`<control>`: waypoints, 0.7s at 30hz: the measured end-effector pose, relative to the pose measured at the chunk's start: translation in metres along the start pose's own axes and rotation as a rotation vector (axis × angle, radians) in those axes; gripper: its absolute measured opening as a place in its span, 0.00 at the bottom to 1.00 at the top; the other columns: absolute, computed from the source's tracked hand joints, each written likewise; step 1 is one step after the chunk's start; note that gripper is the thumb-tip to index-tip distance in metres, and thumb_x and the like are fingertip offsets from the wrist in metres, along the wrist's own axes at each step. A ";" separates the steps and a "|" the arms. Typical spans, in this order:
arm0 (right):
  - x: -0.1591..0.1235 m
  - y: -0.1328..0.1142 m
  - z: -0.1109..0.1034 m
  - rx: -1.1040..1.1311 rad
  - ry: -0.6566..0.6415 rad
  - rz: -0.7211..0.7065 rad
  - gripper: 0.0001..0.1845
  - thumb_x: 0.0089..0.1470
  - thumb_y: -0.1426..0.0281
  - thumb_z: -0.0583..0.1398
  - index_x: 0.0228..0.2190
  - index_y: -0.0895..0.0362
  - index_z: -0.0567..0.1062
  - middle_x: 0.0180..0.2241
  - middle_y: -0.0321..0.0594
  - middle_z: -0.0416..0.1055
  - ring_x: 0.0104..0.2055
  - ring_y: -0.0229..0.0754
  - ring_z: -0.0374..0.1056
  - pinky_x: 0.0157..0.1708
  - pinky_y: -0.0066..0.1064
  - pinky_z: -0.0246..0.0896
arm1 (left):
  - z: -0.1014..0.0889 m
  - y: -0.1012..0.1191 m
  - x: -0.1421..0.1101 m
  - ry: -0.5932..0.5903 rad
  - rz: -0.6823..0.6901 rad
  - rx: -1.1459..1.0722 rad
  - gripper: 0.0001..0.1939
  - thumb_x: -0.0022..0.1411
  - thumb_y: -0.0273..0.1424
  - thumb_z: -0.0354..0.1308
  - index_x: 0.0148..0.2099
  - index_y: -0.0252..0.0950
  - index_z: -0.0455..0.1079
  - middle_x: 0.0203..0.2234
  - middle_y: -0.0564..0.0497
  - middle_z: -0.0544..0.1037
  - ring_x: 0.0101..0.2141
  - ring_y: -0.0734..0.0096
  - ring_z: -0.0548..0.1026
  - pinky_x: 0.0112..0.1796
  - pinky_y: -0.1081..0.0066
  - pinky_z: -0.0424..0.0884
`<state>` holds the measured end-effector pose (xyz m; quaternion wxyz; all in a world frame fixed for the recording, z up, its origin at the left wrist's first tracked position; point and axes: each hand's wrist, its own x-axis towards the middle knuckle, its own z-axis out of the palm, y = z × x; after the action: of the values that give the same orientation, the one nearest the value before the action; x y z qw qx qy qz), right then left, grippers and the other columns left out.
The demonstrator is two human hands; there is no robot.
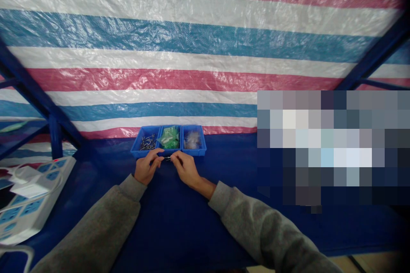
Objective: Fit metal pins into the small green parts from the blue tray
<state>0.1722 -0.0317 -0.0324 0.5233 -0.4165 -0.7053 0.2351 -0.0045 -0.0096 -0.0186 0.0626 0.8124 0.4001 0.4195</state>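
Note:
My left hand (pixel 147 168) and my right hand (pixel 186 170) meet just in front of three joined blue bins. Between their pinched fingertips runs a thin, shiny metal piece (pixel 167 158), gripped at one end by each hand. It is too small to tell its exact kind. Behind my left hand, the left bin (pixel 135 152) holds a heap of small metal pieces (pixel 147 141) that look like screws. Green plastic packaging (pixel 170 137) fills the middle bin. In the right bin (pixel 194 152) lies a clear bag (pixel 192 140) with contents I cannot make out.
The bins stand on a dark blue table (pixel 179 226), against a striped plastic sheet (pixel 166 81). On the left lies a white power strip (pixel 38 217) with plugged-in chargers (pixel 33 183) and cables. Blue frame bars (pixel 55 136) rise at both sides. A pixelated area hides the right.

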 end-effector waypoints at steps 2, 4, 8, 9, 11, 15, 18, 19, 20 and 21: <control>0.000 0.000 -0.001 0.000 0.021 0.023 0.16 0.60 0.65 0.49 0.27 0.57 0.70 0.23 0.35 0.65 0.26 0.35 0.61 0.28 0.25 0.54 | 0.000 0.000 0.001 0.005 0.022 0.011 0.14 0.62 0.38 0.51 0.46 0.36 0.67 0.22 0.55 0.76 0.23 0.77 0.74 0.30 0.78 0.69; 0.000 0.000 -0.001 -0.004 0.030 0.036 0.17 0.61 0.64 0.48 0.27 0.57 0.69 0.23 0.34 0.64 0.26 0.35 0.61 0.28 0.25 0.53 | 0.001 0.000 0.002 0.020 0.061 0.026 0.13 0.62 0.37 0.52 0.44 0.36 0.69 0.28 0.52 0.78 0.28 0.74 0.76 0.34 0.76 0.71; -0.001 0.000 -0.001 -0.015 0.014 0.029 0.17 0.61 0.64 0.47 0.26 0.57 0.68 0.22 0.34 0.63 0.26 0.35 0.61 0.28 0.25 0.53 | 0.003 0.000 0.003 0.039 0.137 0.052 0.10 0.63 0.34 0.51 0.36 0.36 0.71 0.30 0.50 0.78 0.32 0.73 0.76 0.37 0.75 0.70; -0.001 -0.001 -0.002 -0.017 0.005 0.023 0.17 0.61 0.64 0.47 0.26 0.57 0.68 0.22 0.34 0.63 0.26 0.35 0.61 0.28 0.25 0.53 | 0.003 0.000 0.003 0.036 0.135 0.060 0.10 0.63 0.34 0.50 0.35 0.36 0.71 0.28 0.51 0.78 0.31 0.73 0.76 0.36 0.75 0.70; -0.001 -0.001 -0.001 -0.020 -0.013 0.015 0.18 0.61 0.64 0.47 0.26 0.57 0.69 0.22 0.34 0.64 0.26 0.35 0.61 0.29 0.25 0.53 | 0.003 0.000 0.002 0.025 0.114 0.083 0.11 0.64 0.34 0.49 0.34 0.35 0.70 0.25 0.52 0.77 0.28 0.75 0.75 0.33 0.76 0.69; -0.001 -0.002 -0.001 -0.016 -0.013 0.030 0.19 0.61 0.64 0.47 0.25 0.57 0.70 0.22 0.34 0.64 0.26 0.34 0.61 0.28 0.25 0.53 | 0.001 0.003 0.003 -0.009 0.074 0.130 0.14 0.65 0.35 0.47 0.32 0.36 0.69 0.22 0.53 0.74 0.24 0.76 0.72 0.29 0.77 0.67; -0.001 -0.002 -0.001 -0.002 -0.008 0.038 0.16 0.61 0.63 0.48 0.30 0.57 0.71 0.23 0.34 0.66 0.26 0.35 0.61 0.28 0.25 0.54 | -0.001 0.005 0.004 -0.011 0.077 0.142 0.14 0.65 0.35 0.46 0.31 0.36 0.69 0.20 0.54 0.73 0.23 0.77 0.71 0.28 0.77 0.66; -0.001 -0.002 -0.001 0.004 -0.015 0.038 0.15 0.60 0.63 0.49 0.32 0.57 0.71 0.24 0.34 0.66 0.25 0.35 0.61 0.28 0.25 0.54 | -0.001 0.006 0.004 -0.011 0.081 0.143 0.15 0.65 0.35 0.46 0.31 0.36 0.68 0.19 0.54 0.72 0.22 0.77 0.70 0.27 0.77 0.65; -0.001 -0.002 -0.001 0.008 -0.024 0.037 0.14 0.60 0.62 0.49 0.33 0.57 0.71 0.25 0.34 0.67 0.25 0.35 0.61 0.28 0.25 0.55 | -0.001 0.006 0.005 -0.010 0.083 0.146 0.15 0.65 0.35 0.46 0.29 0.36 0.68 0.18 0.55 0.72 0.21 0.77 0.70 0.26 0.77 0.65; -0.001 -0.002 0.000 0.011 -0.035 0.036 0.14 0.60 0.62 0.50 0.34 0.56 0.70 0.25 0.34 0.67 0.25 0.35 0.62 0.28 0.25 0.55 | -0.002 0.007 0.005 -0.012 0.083 0.150 0.16 0.65 0.35 0.46 0.28 0.36 0.67 0.17 0.55 0.71 0.21 0.77 0.69 0.26 0.77 0.64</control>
<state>0.1721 -0.0334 -0.0311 0.5087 -0.4222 -0.7055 0.2555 -0.0002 -0.0110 -0.0118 -0.0139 0.8332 0.3960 0.3858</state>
